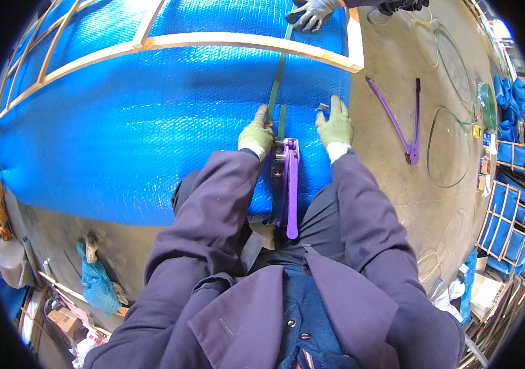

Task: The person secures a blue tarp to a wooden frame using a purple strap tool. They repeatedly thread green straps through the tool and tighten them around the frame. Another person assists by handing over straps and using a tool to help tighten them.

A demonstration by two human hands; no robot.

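A large bundle wrapped in blue bubble wrap (121, 141) lies before me, with green strap (275, 86) running across it. My left hand (255, 135), in a pale green glove, closes on the strap at its left side. Just right of it, a second length of strap (282, 121) leads into a purple-handled strapping tensioner (292, 184), which rests on the bundle between my forearms. My right hand (336, 126), also gloved, is over the bundle's right part. A small metal strapping seal (323, 107) shows at its thumb, apart from the strap.
A wooden frame (225, 40) lies over the bundle's far part. Another person's grey-gloved hand (313, 15) is by the strap there. On the concrete floor at right lie a long purple-handled tool (412, 150) and loops of green strap (433, 163). Blue-wrapped crates (505, 215) stand beyond.
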